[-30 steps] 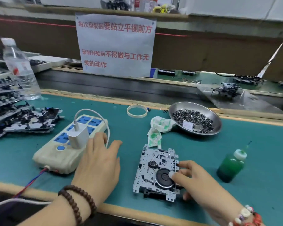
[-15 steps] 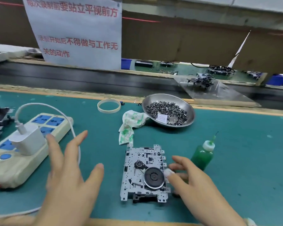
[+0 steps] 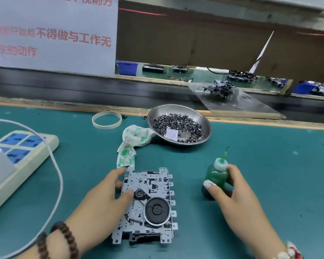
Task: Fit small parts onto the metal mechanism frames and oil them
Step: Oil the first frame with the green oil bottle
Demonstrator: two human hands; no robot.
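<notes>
A metal mechanism frame (image 3: 153, 186) with a black round wheel lies flat on the green mat near the front edge. My left hand (image 3: 101, 200) rests on the frame's left side, thumb on the plate beside a small black pulley, fingers along its left edge. To the right stands a small green oil bottle (image 3: 216, 176) with a white cap and a thin needle tip. My right hand (image 3: 238, 200) grips the bottle, thumb in front and fingers behind. A steel bowl (image 3: 206, 126) with several small dark parts sits behind.
A cream power strip (image 3: 26, 152) with a white charger and cable lies at the left. A crumpled white and green cloth (image 3: 133, 144) and a pale tape ring (image 3: 106, 120) sit behind the frame. A conveyor belt (image 3: 82, 90) and a paper notice (image 3: 54, 34) stand beyond the mat.
My left hand came down from mid-air onto the frame's left side. My right hand left the frame's right edge and took hold of the oil bottle. The view has shifted right.
</notes>
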